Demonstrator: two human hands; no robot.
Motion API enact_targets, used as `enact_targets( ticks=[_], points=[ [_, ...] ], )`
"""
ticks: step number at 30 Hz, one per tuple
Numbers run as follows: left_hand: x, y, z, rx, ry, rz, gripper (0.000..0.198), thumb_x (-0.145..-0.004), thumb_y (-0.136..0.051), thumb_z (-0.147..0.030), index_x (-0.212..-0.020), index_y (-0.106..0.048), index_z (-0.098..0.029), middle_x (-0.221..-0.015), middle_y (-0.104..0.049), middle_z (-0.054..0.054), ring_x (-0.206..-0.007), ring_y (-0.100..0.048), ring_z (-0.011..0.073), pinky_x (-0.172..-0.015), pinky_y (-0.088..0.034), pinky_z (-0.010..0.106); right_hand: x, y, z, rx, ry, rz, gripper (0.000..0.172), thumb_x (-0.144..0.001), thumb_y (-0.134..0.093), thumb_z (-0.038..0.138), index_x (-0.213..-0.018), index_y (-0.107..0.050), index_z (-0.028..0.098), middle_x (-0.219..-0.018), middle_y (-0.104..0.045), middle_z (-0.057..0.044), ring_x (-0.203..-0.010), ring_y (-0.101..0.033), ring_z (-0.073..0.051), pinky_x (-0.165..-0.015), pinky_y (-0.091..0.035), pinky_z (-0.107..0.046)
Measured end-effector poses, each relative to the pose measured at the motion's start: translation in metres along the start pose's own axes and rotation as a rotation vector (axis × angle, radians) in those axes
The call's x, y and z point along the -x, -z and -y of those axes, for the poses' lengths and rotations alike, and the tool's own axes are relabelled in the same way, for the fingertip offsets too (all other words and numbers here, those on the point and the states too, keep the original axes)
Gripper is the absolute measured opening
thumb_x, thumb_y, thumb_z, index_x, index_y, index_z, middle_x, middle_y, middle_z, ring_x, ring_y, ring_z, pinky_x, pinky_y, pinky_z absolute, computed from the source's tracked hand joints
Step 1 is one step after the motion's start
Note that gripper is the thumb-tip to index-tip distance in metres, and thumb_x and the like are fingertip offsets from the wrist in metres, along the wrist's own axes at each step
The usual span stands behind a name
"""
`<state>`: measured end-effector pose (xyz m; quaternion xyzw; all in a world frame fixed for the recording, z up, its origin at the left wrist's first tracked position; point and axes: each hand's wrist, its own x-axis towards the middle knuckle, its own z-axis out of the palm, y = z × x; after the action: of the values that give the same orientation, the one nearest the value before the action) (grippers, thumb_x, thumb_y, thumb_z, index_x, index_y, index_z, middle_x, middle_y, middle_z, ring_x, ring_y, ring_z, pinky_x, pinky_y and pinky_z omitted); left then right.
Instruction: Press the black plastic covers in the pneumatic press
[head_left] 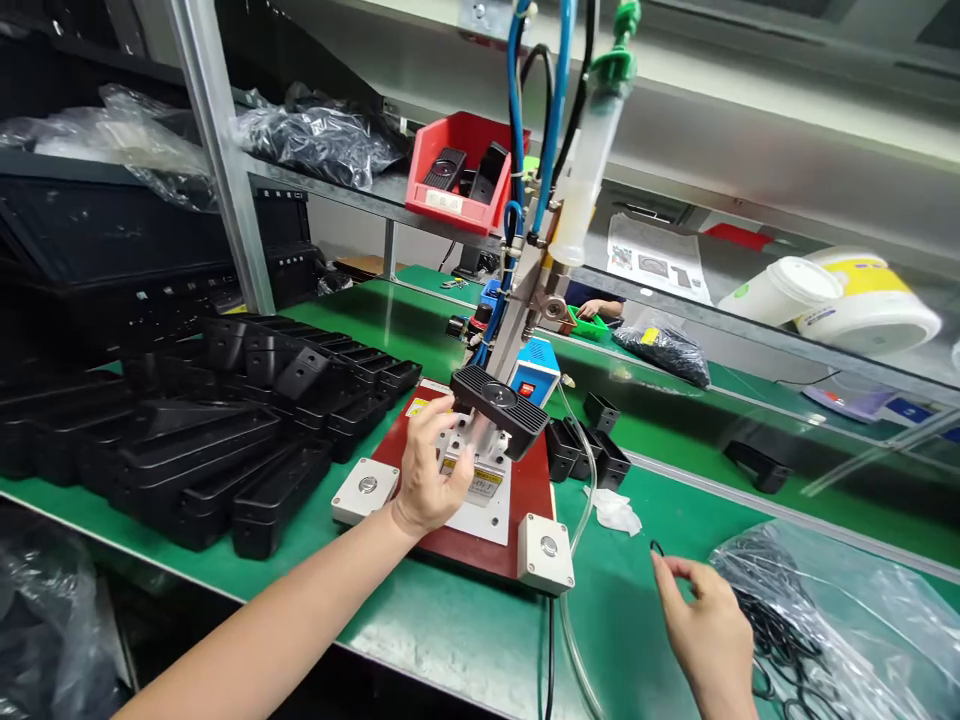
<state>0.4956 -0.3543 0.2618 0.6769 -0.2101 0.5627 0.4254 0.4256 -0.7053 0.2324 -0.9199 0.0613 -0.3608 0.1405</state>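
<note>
Slotted black housing (501, 398) seen tilted at metal fixture (486, 440), beside fingertips of left hand (431, 468); thumb and fingers curved and parted, whether housing is gripped cannot be told. Small black ring (657, 547) pinched by right hand (709, 625), near clear bag (892, 590). Fixture carried on red-brown base (535, 488). Black cases (262, 440) heaped at left on green table (420, 640).

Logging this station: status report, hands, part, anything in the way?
Left hand at black housing, grip unclear. Right hand pinches small black loop. Housing slotted face up. Clear tube runs between the hands.
</note>
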Motion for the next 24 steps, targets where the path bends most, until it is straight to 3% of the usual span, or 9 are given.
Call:
enact_targets(
  ticks=[2,4,7,9,12,16,21,24],
  points=[
    [0.011,-0.003,-0.007,-0.034,0.035,-0.012,0.046,-0.084,-0.056,-0.014,-0.128,-0.041,-0.015,-0.129,-0.047,0.019,-0.123,-0.049,0.0282,-0.099,-0.047,0.050,-0.027,0.019,0.052,-0.161,0.210,-0.156,0.034,-0.088,-0.056,0.052,-0.076,-0.063,0.021,-0.078,-0.066,-0.006,-0.074,-0.061,-0.023,-0.069,-0.048,-0.037],
    [0.023,-0.005,-0.012,-0.051,0.089,-0.009,0.046,-0.085,-0.055,-0.013,-0.128,-0.040,-0.014,-0.132,-0.044,0.021,-0.127,-0.047,0.0293,-0.100,-0.048,0.050,-0.051,0.036,0.111,-0.328,0.456,-0.216,0.014,-0.088,-0.063,0.034,-0.083,-0.064,0.020,-0.081,-0.065,-0.004,-0.078,-0.061,-0.020,-0.075,-0.048,-0.035],
    [0.036,-0.004,-0.015,-0.053,0.096,0.020,0.044,-0.084,-0.056,-0.012,-0.126,-0.042,-0.015,-0.133,-0.043,0.021,-0.127,-0.047,0.0295,-0.100,-0.048,0.050,-0.081,0.045,0.186,-0.479,0.709,-0.182,0.005,-0.088,-0.064,0.018,-0.085,-0.062,0.021,-0.081,-0.063,-0.002,-0.079,-0.059,-0.018,-0.074,-0.048,-0.033],
    [0.038,-0.001,-0.015,-0.046,0.100,0.040,0.041,-0.084,-0.055,-0.012,-0.123,-0.045,-0.015,-0.132,-0.044,0.020,-0.126,-0.047,0.0291,-0.100,-0.048,0.050,-0.098,0.039,0.218,-0.496,0.809,-0.137,0.006,-0.089,-0.062,0.017,-0.085,-0.062,0.021,-0.081,-0.063,-0.003,-0.080,-0.058,-0.018,-0.074,-0.048,-0.034],
    [0.035,0.002,-0.013,-0.045,0.127,0.060,0.039,-0.085,-0.054,-0.012,-0.122,-0.046,-0.016,-0.131,-0.046,0.019,-0.125,-0.048,0.0281,-0.100,-0.048,0.050,-0.114,0.024,0.239,-0.444,0.868,-0.030,0.010,-0.092,-0.059,0.022,-0.082,-0.062,0.020,-0.081,-0.064,-0.004,-0.081,-0.058,-0.020,-0.073,-0.048,-0.035],
    [0.033,0.001,-0.011,-0.035,0.120,0.052,0.037,-0.085,-0.053,-0.011,-0.121,-0.047,-0.016,-0.128,-0.049,0.018,-0.121,-0.051,0.0270,-0.099,-0.048,0.049,-0.119,0.009,0.243,-0.417,0.848,0.094,0.012,-0.092,-0.059,0.022,-0.081,-0.062,0.019,-0.082,-0.064,-0.004,-0.080,-0.059,-0.019,-0.071,-0.049,-0.032],
    [0.031,0.001,-0.009,-0.010,0.128,0.045,0.035,-0.085,-0.053,-0.012,-0.119,-0.048,-0.017,-0.127,-0.050,0.017,-0.121,-0.051,0.0270,-0.098,-0.049,0.048,-0.114,0.004,0.248,-0.432,0.772,0.109,0.011,-0.093,-0.056,0.020,-0.085,-0.063,0.019,-0.086,-0.065,-0.004,-0.082,-0.061,-0.017,-0.074,-0.050,-0.030],
    [0.032,0.003,-0.010,-0.012,0.114,0.031,0.033,-0.084,-0.053,-0.011,-0.116,-0.049,-0.016,-0.125,-0.050,0.017,-0.118,-0.052,0.0266,-0.096,-0.050,0.047,-0.107,0.003,0.249,-0.437,0.744,0.082,0.012,-0.095,-0.053,0.022,-0.098,-0.063,0.018,-0.100,-0.066,-0.008,-0.092,-0.062,-0.019,-0.081,-0.051,-0.034]
  ],
)
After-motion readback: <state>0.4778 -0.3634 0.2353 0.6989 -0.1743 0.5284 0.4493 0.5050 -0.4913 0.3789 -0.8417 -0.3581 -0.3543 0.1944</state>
